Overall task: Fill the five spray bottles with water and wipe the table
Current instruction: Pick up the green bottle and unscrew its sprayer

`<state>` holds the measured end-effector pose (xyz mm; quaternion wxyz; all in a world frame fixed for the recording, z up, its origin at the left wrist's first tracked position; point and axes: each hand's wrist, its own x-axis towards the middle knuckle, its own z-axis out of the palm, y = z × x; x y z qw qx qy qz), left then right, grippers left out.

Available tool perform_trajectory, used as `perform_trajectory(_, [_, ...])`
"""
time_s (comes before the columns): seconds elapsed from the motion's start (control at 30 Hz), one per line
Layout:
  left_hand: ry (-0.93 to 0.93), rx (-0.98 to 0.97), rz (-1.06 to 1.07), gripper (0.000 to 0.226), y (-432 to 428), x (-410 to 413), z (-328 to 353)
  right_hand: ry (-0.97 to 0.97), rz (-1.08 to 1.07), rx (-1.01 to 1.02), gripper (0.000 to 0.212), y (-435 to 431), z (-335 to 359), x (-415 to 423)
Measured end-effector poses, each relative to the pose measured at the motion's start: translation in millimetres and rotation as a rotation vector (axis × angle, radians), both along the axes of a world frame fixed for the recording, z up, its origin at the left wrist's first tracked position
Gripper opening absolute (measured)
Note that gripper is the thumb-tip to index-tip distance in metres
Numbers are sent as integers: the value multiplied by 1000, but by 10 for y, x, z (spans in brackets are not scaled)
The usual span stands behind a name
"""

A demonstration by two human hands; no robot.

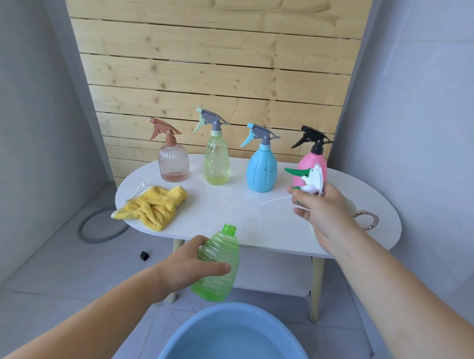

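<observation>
2 grips: left hand (185,267) bottle (219,249), right hand (320,214) sprayer (315,176).

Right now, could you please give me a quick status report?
Left hand holds green bottle, uncapped, by blue basin. Right hand holds its spray head. Nothing in the way.

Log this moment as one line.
left hand: grips uncapped green bottle | right hand: grips spray head | blue basin: nearby

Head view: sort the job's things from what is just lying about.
Job: green bottle (left hand), spray head (right hand), brown bottle, yellow bottle, blue bottle, pink bottle, yellow cloth, blue basin, table.
Lying about: grey hoop, black cube, metal ring.
</observation>
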<state>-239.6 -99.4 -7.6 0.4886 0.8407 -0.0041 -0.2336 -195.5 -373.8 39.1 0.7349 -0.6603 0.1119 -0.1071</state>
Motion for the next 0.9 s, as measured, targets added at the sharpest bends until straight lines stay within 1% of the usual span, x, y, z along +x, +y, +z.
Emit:
perform_trajectory(0.1, [19,10,-10,72,0,-20,-12,46,-58,6,24,208,-171,91])
perform_trajectory(0.17, [16,8,-28,67,-21,-24,-25,90,-69,-17,21,322,-297,142])
perform_trajectory(0.23, [17,-22,-48,64,-54,-36,-31,138,-81,-62,26,384,-411,195])
perform_trajectory(0.3, [4,-56,-66,56,-91,-59,-34,203,-85,-95,37,403,-504,234])
perform_trajectory(0.37, [-16,-65,-81,51,-113,-67,-43,269,-83,-213,51,403,-560,269])
perform_trajectory(0.43, [-30,-74,-95,56,-123,-61,-63,308,-65,-440,58,399,-561,279])
perform_trajectory(0.5, [-36,-72,-102,62,-126,-48,-78,315,-33,-685,56,390,-551,294])
perform_trajectory(0.6, [-52,-63,-110,67,-125,-34,-94,327,-6,-918,52,383,-535,285])
perform_trajectory(0.67, [-65,-49,-110,67,-129,-24,-97,343,-3,-1018,49,380,-538,275])
perform_trajectory(0.73, [-70,-54,-111,67,-151,-17,-89,333,-4,-1074,44,371,-514,248])
perform_trajectory(0.83, [-87,-56,-111,61,-205,-14,-66,254,-45,-1120,38,341,-376,175])
perform_trajectory(0.9, [-96,-84,-109,63,-258,-3,-65,174,-99,-1095,34,284,-245,125])
